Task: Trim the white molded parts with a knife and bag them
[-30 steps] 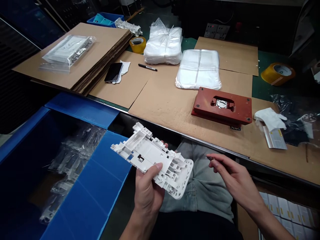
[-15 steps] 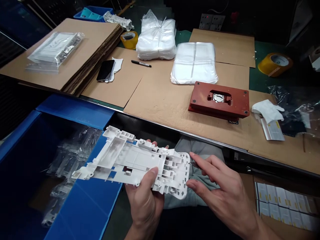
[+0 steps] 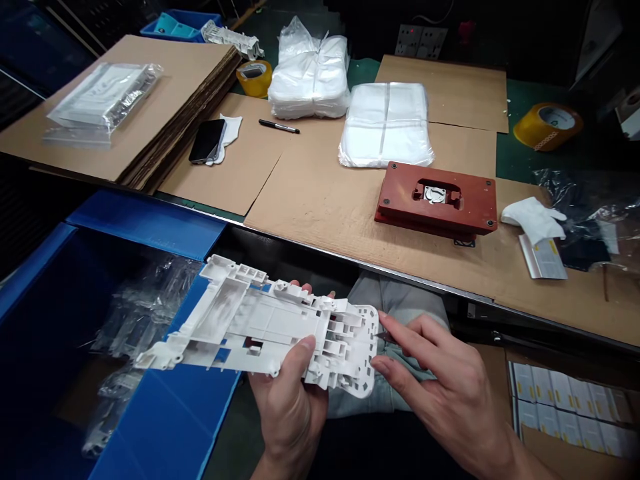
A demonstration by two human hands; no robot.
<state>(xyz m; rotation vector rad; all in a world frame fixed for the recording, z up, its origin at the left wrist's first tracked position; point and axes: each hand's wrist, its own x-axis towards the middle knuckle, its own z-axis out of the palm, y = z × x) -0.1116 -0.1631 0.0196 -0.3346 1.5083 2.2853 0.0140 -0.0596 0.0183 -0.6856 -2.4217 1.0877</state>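
Note:
A white moulded plastic frame (image 3: 280, 320) with ribs, clips and a rounded slotted end is held over my lap. My left hand (image 3: 293, 393) is closed around its lower side, thumb on top and fingertips showing past the far edge. At the rounded end is my right hand (image 3: 440, 380), with its index finger and thumb by the edge. Between those fingers a small pointed blade (image 3: 385, 337) shows, its tip at the slotted rim; the rest of it is hidden in the hand.
A blue bin (image 3: 165, 407) of bagged parts stands at left. On the cardboard-covered bench are a red fixture block (image 3: 440, 217), bundled plastic bags (image 3: 387, 123), a phone (image 3: 207, 141), a pen (image 3: 279, 126) and tape rolls (image 3: 549, 125). Flat silver pieces (image 3: 570, 400) fill a box at lower right.
The frame's left end has dipped slightly, and the blade's tip has shifted a little along the rounded rim. Both hands keep nearly the same places; the view has moved slightly.

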